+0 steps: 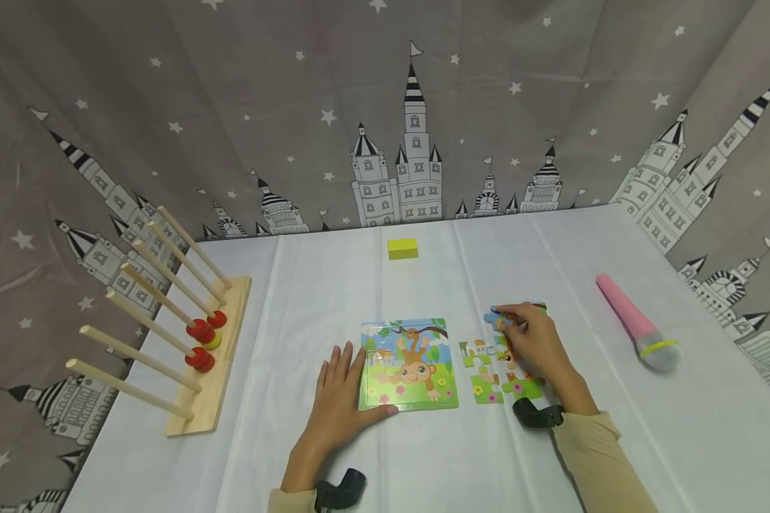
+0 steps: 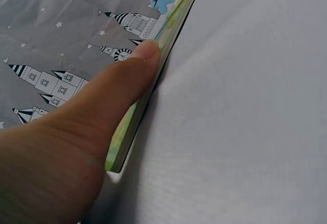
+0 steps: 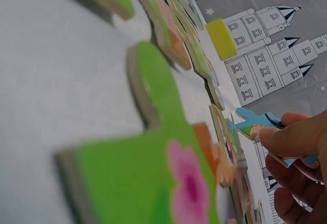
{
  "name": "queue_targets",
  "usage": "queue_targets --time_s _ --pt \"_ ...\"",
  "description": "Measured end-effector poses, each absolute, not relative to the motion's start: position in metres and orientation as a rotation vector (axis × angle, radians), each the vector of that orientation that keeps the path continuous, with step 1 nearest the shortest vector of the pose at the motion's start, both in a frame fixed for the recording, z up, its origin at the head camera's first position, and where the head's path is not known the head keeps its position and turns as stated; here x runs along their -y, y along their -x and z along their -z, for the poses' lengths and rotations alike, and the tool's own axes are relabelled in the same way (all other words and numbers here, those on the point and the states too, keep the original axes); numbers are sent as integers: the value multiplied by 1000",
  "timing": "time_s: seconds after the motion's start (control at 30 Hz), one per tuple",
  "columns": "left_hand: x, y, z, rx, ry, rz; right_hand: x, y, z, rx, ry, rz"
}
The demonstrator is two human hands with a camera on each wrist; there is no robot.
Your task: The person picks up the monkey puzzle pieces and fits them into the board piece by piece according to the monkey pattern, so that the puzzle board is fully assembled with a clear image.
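Observation:
A square puzzle board (image 1: 411, 370) with a monkey picture lies flat on the table. My left hand (image 1: 336, 399) rests at its lower left corner, fingers extended along the left side and thumb on the near edge. In the left wrist view the thumb (image 2: 127, 78) presses along the board's rim. My right hand (image 1: 542, 338) pinches a blue puzzle piece (image 3: 260, 122) between thumb and fingers, raised over other pieces. Loose puzzle pieces (image 1: 488, 388) with green grass and flowers lie right of the board; the right hand partly covers some.
On the left stands a wooden peg rack (image 1: 208, 399) with red and yellow beads. A yellow block (image 1: 402, 249) sits toward the back. At the right lies a pink toy microphone (image 1: 629, 310). A grey castle-print curtain (image 1: 263, 92) hangs behind the white table (image 1: 699, 442).

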State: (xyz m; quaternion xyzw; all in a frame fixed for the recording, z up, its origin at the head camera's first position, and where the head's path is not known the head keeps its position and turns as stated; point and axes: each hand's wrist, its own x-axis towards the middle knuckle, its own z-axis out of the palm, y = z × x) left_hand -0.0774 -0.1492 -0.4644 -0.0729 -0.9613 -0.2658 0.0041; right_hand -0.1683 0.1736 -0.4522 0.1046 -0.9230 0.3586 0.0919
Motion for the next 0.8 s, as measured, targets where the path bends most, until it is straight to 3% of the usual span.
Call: queue_targets --time_s 0.43,0.8 --pt "149 77 463 3016 232 829 -148 167 450 2596 -475 -1135" --pt "150 77 463 3027 225 834 -92 170 449 2604 -633 -1238"
